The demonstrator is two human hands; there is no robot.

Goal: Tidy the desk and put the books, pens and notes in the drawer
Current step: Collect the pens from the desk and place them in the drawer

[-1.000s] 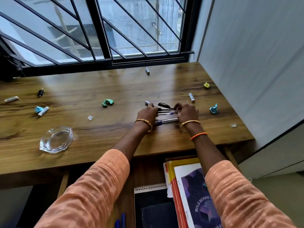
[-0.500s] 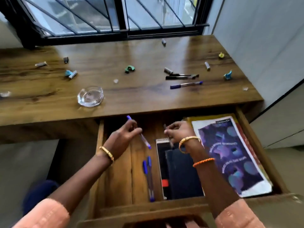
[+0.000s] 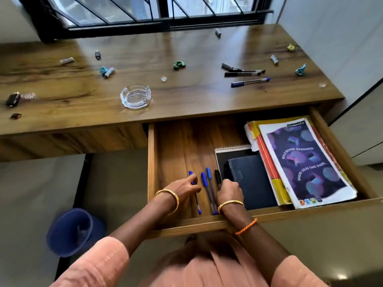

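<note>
The drawer (image 3: 151, 162) stands pulled out under the wooden desk (image 3: 186, 104). Inside lie a purple-covered book (image 3: 306, 162) on a yellow and red stack, a dark notebook (image 3: 248, 179) on a spiral pad, and two blue pens (image 3: 208, 183) side by side. My left hand (image 3: 182, 189) pinches another blue pen (image 3: 196, 204) low over the drawer floor. My right hand (image 3: 230, 193) grips a black pen (image 3: 217, 177) next to the dark notebook. On the desk top remain a blue pen (image 3: 250, 82) and black pens (image 3: 242, 73).
A glass ashtray (image 3: 135, 96) sits near the desk's front edge. Crumpled paper bits (image 3: 178, 65), small batteries (image 3: 108, 72) and a black key fob (image 3: 12, 99) are scattered over the top. A blue bin (image 3: 72, 230) stands on the floor at the left. A wall closes the right side.
Both hands came off the desk top, each with a pen, and have moved down to the drawer floor beside the two blue pens. The view has tilted downward.
</note>
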